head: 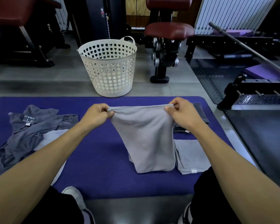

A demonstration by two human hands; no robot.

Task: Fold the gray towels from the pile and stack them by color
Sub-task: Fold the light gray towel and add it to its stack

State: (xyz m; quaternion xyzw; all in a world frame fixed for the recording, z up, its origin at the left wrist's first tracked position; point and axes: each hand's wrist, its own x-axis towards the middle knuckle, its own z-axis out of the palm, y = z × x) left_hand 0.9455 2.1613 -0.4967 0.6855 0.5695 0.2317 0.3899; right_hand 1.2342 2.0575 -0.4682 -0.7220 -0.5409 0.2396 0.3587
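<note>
A big purple mat point(95, 159) lies on the floor and carries the towels. A white basket point(109, 68) with heart-shaped holes stands on the floor just past the mat's far edge. A pile of dark gray towels point(27, 133) sits crumpled near the mat's left edge, over a lighter one. In the middle, a light gray towel point(145, 139) hangs down — its bottom touches the mat. The left hand point(97, 113) pinches one top corner and the right hand point(183, 113) pinches the other, each grip closed on the cloth. Near the right edge lie a folded light gray stack point(191, 156) and, farther back, a dark gray stack point(202, 113).
</note>
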